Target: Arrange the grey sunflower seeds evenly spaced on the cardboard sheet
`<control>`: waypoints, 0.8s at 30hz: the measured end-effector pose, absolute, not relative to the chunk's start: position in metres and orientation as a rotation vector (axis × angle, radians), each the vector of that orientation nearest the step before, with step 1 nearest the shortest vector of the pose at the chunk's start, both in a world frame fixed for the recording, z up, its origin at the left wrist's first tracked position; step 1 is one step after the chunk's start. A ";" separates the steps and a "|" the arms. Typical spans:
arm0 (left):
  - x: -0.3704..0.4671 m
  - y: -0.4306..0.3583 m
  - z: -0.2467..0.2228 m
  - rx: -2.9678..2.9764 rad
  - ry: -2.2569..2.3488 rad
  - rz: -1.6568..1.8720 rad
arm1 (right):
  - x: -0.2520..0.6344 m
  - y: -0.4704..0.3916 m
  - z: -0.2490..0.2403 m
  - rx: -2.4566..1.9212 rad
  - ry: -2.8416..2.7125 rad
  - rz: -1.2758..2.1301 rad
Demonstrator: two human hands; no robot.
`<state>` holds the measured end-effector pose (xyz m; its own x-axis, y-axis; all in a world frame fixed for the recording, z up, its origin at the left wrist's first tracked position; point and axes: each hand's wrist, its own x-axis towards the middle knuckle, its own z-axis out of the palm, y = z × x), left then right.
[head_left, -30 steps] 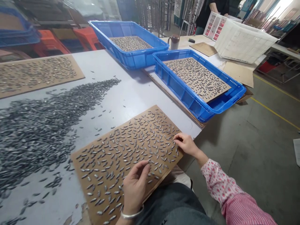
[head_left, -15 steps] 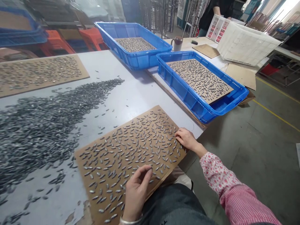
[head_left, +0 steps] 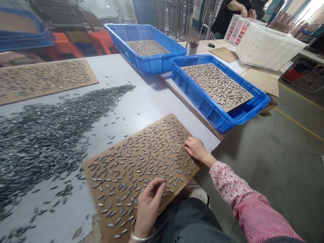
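A brown cardboard sheet (head_left: 141,158) lies at the table's front edge, covered with many small grey spindle-shaped metal pieces (head_left: 138,171) set apart from each other. Over its near edge is my left hand (head_left: 149,207), thumb and forefinger pinched together; whatever is between the tips is too small to make out. My right hand (head_left: 196,148) rests at the sheet's right end, fingers curled down onto the pieces there, and its fingertips are partly hidden. A large heap of the same loose pieces (head_left: 50,141) spreads over the white table to the left.
Two blue plastic trays (head_left: 220,126) (head_left: 152,69) stand beyond, each with a covered cardboard sheet. Another filled sheet (head_left: 45,79) lies at far left. A mug (head_left: 193,47), a white crate (head_left: 268,47) and a co-worker's hands (head_left: 246,12) are at the back.
My right hand has shifted slightly left along the sheet's right end. The left hand keeps its pinch in about the same place. The co-worker's hands have come into view over the crate.
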<state>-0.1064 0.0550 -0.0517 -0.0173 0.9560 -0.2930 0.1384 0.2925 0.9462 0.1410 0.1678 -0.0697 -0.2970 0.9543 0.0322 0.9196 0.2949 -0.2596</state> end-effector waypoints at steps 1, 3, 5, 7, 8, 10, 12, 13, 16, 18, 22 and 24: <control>-0.106 0.055 -0.051 1.082 1.433 0.908 | 0.141 0.167 -0.068 -1.739 -2.357 0.307; -0.106 0.055 -0.050 1.075 1.434 0.895 | 0.141 0.165 -0.066 -1.716 -2.341 0.366; -0.106 0.055 -0.051 1.069 1.434 0.891 | 0.142 0.164 -0.066 -1.677 -2.365 0.402; -0.107 0.054 -0.054 1.068 1.428 0.896 | 0.142 0.164 -0.068 -1.644 -2.415 0.396; -0.107 0.054 -0.055 1.070 1.424 0.900 | 0.141 0.164 -0.069 -1.636 -2.437 0.383; -0.108 0.053 -0.057 1.081 1.414 0.896 | 0.140 0.165 -0.072 -1.625 -2.471 0.364; -0.107 0.053 -0.058 1.100 1.413 0.889 | 0.139 0.167 -0.071 -1.602 -2.493 0.364; -0.107 0.054 -0.057 1.115 1.415 0.887 | 0.139 0.168 -0.070 -1.590 -2.493 0.375; -0.103 0.058 -0.053 1.155 1.426 0.879 | 0.137 0.165 -0.060 -1.573 -2.382 0.498; -0.098 0.062 -0.049 1.163 1.424 0.870 | 0.135 0.156 -0.052 -1.507 -2.253 0.695; -0.086 0.066 -0.045 1.194 1.378 0.851 | 0.124 0.127 -0.039 -1.134 -2.127 1.227; -0.081 0.066 -0.045 1.200 1.341 0.842 | 0.116 0.113 -0.038 -1.015 -2.059 1.337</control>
<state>-0.0810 0.0664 -0.0451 0.1085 0.9600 -0.2582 0.1843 0.2359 0.9541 0.1157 0.1127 -0.0378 -0.6097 0.7927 -0.0012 0.3237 0.2476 -0.9132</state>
